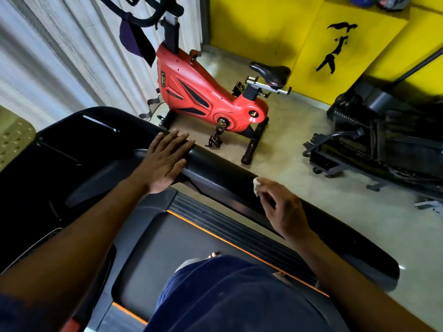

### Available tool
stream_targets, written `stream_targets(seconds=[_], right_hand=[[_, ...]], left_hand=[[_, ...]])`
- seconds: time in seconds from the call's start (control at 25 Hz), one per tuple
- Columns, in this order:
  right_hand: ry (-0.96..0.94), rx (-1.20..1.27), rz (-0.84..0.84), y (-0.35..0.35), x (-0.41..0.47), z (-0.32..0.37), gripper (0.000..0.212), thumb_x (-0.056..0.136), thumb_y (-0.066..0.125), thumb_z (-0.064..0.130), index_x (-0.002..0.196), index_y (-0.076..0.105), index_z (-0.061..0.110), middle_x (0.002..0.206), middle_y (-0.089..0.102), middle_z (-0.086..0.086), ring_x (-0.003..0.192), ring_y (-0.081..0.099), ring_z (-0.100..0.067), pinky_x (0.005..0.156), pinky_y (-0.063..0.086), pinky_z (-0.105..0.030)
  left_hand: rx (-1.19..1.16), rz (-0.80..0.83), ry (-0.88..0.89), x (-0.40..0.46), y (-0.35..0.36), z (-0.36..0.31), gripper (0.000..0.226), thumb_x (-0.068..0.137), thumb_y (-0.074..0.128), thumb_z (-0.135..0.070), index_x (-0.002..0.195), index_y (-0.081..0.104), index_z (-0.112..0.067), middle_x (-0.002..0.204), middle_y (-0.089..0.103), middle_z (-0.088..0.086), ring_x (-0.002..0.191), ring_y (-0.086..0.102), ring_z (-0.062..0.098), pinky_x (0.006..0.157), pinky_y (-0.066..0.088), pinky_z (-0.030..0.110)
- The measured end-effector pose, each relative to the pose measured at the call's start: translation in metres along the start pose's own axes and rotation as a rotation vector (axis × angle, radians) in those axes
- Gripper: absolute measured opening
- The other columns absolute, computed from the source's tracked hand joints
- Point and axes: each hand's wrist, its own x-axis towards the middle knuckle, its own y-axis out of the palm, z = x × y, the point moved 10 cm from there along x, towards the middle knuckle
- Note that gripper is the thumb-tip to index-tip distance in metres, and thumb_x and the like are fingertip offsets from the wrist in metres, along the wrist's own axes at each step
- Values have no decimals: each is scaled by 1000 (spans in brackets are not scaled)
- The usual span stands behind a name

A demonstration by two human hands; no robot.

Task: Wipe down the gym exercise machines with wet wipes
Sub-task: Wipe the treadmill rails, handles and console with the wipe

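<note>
Treadmill handrail [239,178]: left hand [165,161] flat on top, fingers straight, together. Right hand [282,207] farther along rail, fingertips pinching crumpled wet wipe [256,185] against it.

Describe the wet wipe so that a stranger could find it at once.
Start at the black treadmill handrail running along the person's right side. The right hand rests on it, and the wet wipe is pinched at its fingertips. It is the only small white crumpled thing on the black rail.

- Pale grey-beige floor [294,149] carries the machines;
- red exercise bike [206,97] stands on it near the yellow wall;
- black treadmill [215,236] stands beside it;
- dark machine [383,140] at right.
</note>
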Motion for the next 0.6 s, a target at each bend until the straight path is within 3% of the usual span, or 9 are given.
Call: stream_targets(seconds=[0.12,0.2,0.28,0.36,0.44,0.6], right_hand=[[172,28,-10,23,55,7,3,99,61,13,102,62,14,96,70,-3,87,69,-18,76,55,-25],[9,45,-1,38,72,42,7,101,59,11,105,64,10,107,71,-7,99,69,-21,86,58,-30],[-191,39,58,48,54,60,18,103,58,11,117,67,3,131,66,-10,125,61,-20,107,50,-30],[-254,36,96,40,30,54,27,104,57,16,127,65,3,140,61,-10,136,54,-19,113,45,-33],[-227,33,74,33,29,43,26,104,56,16,125,65,4,137,63,-9,133,56,-17,109,50,-33],[-10,75,-38,50,90,49,25,100,58,3,123,66,6,119,72,-9,111,70,-21,97,56,-28]], left_hand=[[15,35,10,-4,-2,3,59,109,18,-45,165,23,-27,172,23,3,161,9,22,129,-1,44],[73,68,-19,-7,-3,7,64,108,13,-55,166,13,-29,175,8,3,161,-4,22,129,-4,48],[113,65,-159,-13,-7,23,75,103,10,-70,166,4,-29,174,-8,4,159,-19,23,128,-12,51],[104,79,-242,-16,-6,32,81,100,9,-74,166,1,-27,174,-11,4,158,-22,22,126,-17,50],[80,93,-239,-15,-3,33,78,102,5,-70,167,4,-26,175,-7,3,159,-20,20,126,-17,48],[63,79,-247,-13,0,38,68,106,2,-59,167,8,-28,175,-1,1,159,-16,17,127,-14,48]])
